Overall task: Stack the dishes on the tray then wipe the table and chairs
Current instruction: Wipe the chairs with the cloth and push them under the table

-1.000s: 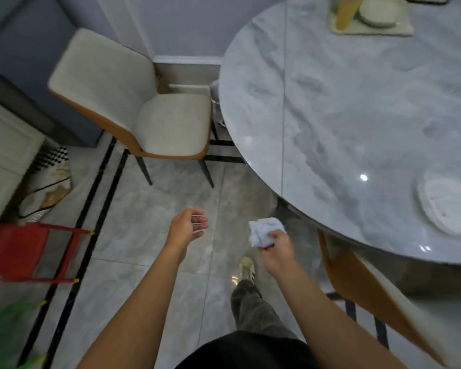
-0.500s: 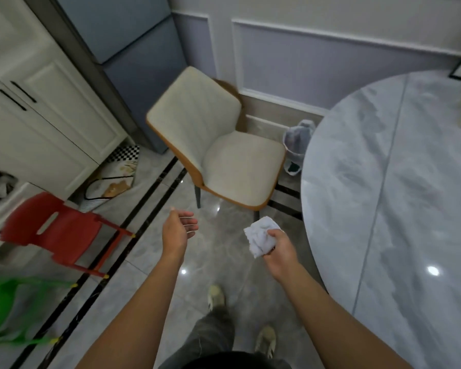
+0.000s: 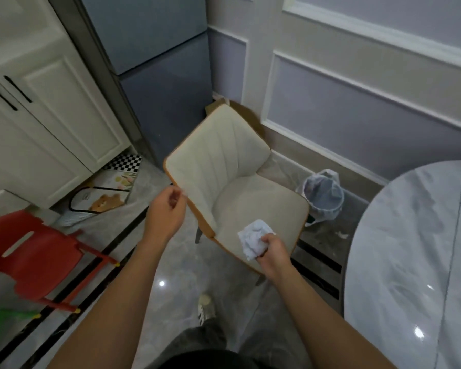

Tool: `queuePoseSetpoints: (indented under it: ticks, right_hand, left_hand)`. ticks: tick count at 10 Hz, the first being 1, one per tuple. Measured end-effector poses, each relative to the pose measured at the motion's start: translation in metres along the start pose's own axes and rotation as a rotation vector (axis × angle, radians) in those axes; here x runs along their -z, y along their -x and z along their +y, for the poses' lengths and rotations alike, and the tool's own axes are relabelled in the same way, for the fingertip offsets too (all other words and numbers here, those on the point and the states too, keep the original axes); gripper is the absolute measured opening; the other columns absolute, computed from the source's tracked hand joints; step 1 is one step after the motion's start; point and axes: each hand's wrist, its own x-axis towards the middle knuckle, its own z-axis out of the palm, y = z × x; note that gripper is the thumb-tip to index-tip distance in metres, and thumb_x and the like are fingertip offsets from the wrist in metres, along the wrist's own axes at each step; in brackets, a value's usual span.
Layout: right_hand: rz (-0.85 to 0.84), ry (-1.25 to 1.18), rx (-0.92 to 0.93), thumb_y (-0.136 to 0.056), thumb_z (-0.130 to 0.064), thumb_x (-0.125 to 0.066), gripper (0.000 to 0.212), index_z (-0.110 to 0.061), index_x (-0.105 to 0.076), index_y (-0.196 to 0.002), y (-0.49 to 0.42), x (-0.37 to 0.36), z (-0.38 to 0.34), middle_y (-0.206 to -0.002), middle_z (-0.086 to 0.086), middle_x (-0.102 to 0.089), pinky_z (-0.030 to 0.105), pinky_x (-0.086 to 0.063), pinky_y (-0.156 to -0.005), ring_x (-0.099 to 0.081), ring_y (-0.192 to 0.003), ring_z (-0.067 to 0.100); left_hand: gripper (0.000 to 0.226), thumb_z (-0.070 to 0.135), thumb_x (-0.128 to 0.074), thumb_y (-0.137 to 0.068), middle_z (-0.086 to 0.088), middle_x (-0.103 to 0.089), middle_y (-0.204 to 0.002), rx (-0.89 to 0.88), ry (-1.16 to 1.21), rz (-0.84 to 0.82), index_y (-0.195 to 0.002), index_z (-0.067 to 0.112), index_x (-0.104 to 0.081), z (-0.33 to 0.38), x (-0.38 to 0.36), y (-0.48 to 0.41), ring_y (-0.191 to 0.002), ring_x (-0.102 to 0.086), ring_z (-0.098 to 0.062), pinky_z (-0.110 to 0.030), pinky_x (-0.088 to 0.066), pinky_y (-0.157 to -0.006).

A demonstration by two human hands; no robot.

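The fingers [image 3: 267,242] of the right hand [image 3: 274,251] are curled tight round a white cloth [image 3: 252,241], bunched into a crumpled wad that sits just over the near corner of the seat, a little below the frame's centre. I can't tell whether it is pressing on the cushion yet. The cloth looks soft, light and limp, so it should mould to the padding and work best gripped in a ball, as it is now. The left hand [image 3: 165,214], left of centre, has its fingers loosely bent and holding nothing, right at the edge of the backrest; contact is unclear

The chair [image 3: 224,166] fills the middle of the frame: cream upholstery with stitched diagonal lines on the back, a smooth rounded seat, and a thin tan shell wrapping the edges. I'd judge it light enough to slide on the glossy floor [image 3: 171,275], so steadying the stiff backrest rim makes sense while wiping

At the right edge curves the grey marbled counter [image 3: 410,249], hard and shiny. Between it and the chair stands a small lined bin [image 3: 324,199]. A red plastic chair [image 3: 30,251] lies at lower left
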Motion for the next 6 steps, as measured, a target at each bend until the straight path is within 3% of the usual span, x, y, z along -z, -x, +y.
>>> queuePoseSetpoints:
  ticks: [1,2,3,4,5,6]
  right_hand:
    - [-0.06,0.017,0.076,-0.058,-0.003,-0.055,0.03,-0.004,-0.048,-0.088,-0.05,-0.016,-0.035,-0.085,0.021,-0.036,0.035,-0.02,-0.053,-0.031,-0.073,0.028]
    - [-0.084,0.067,0.077,-0.056,0.001,-0.056,0.037,-0.01,-0.045,-0.09,-0.102,-0.022,-0.067,-0.085,0.019,-0.035,0.039,-0.019,-0.056,-0.028,-0.065,0.023]
    - [0.014,0.187,0.063,-0.063,0.003,-0.054,0.032,-0.004,-0.053,-0.093,-0.176,-0.019,-0.105,-0.073,0.017,-0.043,0.033,-0.037,-0.051,-0.045,-0.06,0.024]
    - [0.106,0.261,0.055,-0.082,0.0,-0.058,0.024,-0.007,-0.059,-0.105,-0.254,-0.016,-0.149,-0.073,0.016,-0.054,0.032,-0.049,-0.051,-0.055,-0.059,0.026]
    - [0.213,0.298,-0.014,-0.101,-0.005,-0.048,0.013,-0.012,-0.057,-0.105,-0.339,-0.008,-0.174,-0.083,0.013,-0.058,0.03,-0.054,-0.058,-0.058,-0.063,0.021]
    - [0.299,0.285,-0.067,-0.106,-0.007,-0.039,0.017,-0.01,-0.055,-0.106,-0.393,-0.006,-0.178,-0.062,0.009,-0.057,0.021,-0.045,-0.044,-0.054,-0.042,0.016]
  left_hand:
    - [0.013,0.03,-0.06,-0.101,0.002,-0.067,-0.095,-0.099,-0.108,0.016,-0.101,0.022,-0.07,0.014,-0.006,-0.068,-0.082,-0.06,-0.011,-0.021,-0.048,-0.07]
    - [0.024,0.031,-0.061,-0.099,-0.002,-0.065,-0.112,-0.169,-0.216,0.014,-0.118,0.019,-0.071,0.022,-0.024,-0.135,-0.103,-0.058,-0.023,-0.04,-0.053,-0.087]
    - [0.04,0.038,-0.059,-0.093,-0.004,-0.064,-0.127,-0.157,-0.291,-0.017,-0.129,0.021,-0.067,0.038,-0.057,-0.202,-0.12,-0.052,-0.029,-0.047,-0.048,-0.101]
    - [0.054,0.047,-0.05,-0.094,-0.006,-0.058,-0.142,-0.075,-0.348,-0.056,-0.14,0.022,-0.06,0.052,-0.084,-0.255,-0.132,-0.047,-0.033,-0.053,-0.042,-0.109]
    - [0.052,0.047,-0.046,-0.103,-0.009,-0.052,-0.151,0.048,-0.425,-0.136,-0.15,0.024,-0.05,0.054,-0.114,-0.304,-0.138,-0.045,-0.035,-0.055,-0.035,-0.115]
    - [0.052,0.052,-0.036,-0.106,-0.005,-0.053,-0.152,0.187,-0.316,-0.235,-0.15,0.029,-0.05,0.051,-0.127,-0.335,-0.141,-0.047,-0.03,-0.047,-0.034,-0.118]
